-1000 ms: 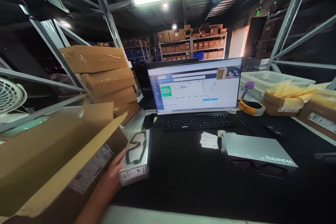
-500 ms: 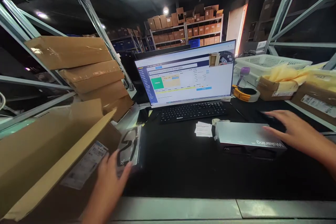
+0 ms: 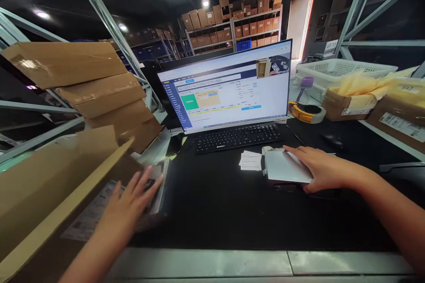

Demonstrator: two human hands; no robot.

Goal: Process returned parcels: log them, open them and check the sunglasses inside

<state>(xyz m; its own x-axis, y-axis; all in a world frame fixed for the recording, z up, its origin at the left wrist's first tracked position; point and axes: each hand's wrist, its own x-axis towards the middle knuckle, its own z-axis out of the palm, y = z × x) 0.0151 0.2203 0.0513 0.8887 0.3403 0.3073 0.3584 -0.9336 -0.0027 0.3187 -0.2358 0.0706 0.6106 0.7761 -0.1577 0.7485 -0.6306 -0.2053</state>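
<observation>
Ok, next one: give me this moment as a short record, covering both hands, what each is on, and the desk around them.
setting: packing desk with black mat, warehouse shelving behind
left hand: fingers spread over small silver box, next to open carton; blurred, so contact is unclear
right hand: palm down on flat silver box
screen: monitor is lit, with keyboard in front of it
also there: paper slips, tape roll, stacked cartons, white basket

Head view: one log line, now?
left hand: open over small box | right hand: flat on silver box | desk: black
</observation>
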